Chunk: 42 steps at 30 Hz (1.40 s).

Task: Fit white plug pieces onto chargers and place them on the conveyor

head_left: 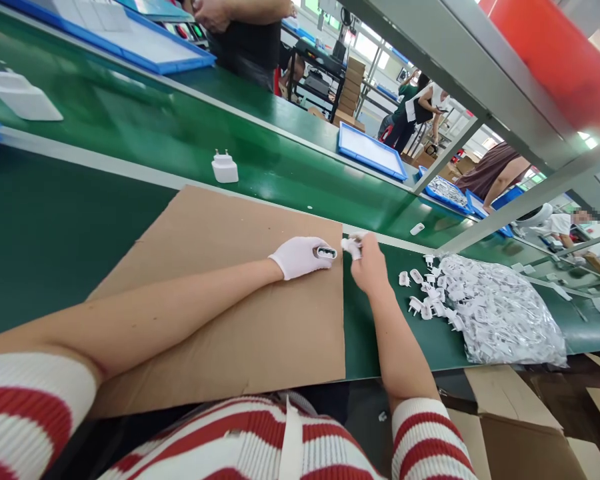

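Red-and-white striped knitwear (220,443) fronts a flat brown cardboard sheet (260,320). Near the sheet's far right corner, the white-gloved left hand (303,259) is clamped on a white oval plastic shell (327,253). Just beyond that corner, the right hand (369,265) blurs; its grip I cannot tell.

Single view, worn on person's head, looked forward and steeply down over own striped top (250,440). Forearms (180,307) entered from below; left hand (303,259) and right hand (370,267) sat near frame centre, at middle range. Cardboard sheet (290,333) filled near ground. Green worktop (280,180) sloped down rightward, view being tilted. Metal beam (455,73) crossed upper right, close; co-worker (245,40) stood beyond, top edge cropping body.
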{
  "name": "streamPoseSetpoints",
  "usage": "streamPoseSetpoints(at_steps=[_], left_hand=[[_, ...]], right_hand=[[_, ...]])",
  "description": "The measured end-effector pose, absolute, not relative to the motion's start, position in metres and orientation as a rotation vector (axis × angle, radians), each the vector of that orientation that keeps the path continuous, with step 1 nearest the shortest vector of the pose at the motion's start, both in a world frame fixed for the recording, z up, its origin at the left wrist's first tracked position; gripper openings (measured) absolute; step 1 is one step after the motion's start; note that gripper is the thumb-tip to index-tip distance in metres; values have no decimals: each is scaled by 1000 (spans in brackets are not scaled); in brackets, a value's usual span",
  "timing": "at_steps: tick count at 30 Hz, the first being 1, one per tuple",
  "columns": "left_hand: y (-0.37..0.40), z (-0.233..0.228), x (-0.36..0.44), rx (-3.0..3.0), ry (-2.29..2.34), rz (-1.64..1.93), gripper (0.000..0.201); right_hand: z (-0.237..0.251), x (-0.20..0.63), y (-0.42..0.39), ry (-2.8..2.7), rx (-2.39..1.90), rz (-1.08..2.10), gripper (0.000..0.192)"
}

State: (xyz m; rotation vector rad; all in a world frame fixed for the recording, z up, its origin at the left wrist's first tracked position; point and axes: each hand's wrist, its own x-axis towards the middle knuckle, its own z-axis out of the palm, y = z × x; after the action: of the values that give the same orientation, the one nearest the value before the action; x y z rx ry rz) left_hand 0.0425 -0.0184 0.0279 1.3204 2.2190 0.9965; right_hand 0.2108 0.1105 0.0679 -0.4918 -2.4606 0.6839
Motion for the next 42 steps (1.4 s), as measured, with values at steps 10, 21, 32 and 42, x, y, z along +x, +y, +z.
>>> streamPoseSetpoints(at_steps=[10, 21, 32, 42], left_hand=[[-24, 26, 43, 1421, 2265, 989, 30], [-27, 37, 42, 1748, 2528, 1001, 27], [-34, 57, 45, 1809, 2572, 967, 41], [-36, 61, 46, 1856, 2555, 953, 39]], right_hand=[[61, 208, 124, -2104, -639, 1123, 25], [72, 217, 93, -2340, -62, 901, 21], [65, 210, 81, -2580, 289, 568, 24], [69, 211, 79, -2611, 253, 506, 24]])
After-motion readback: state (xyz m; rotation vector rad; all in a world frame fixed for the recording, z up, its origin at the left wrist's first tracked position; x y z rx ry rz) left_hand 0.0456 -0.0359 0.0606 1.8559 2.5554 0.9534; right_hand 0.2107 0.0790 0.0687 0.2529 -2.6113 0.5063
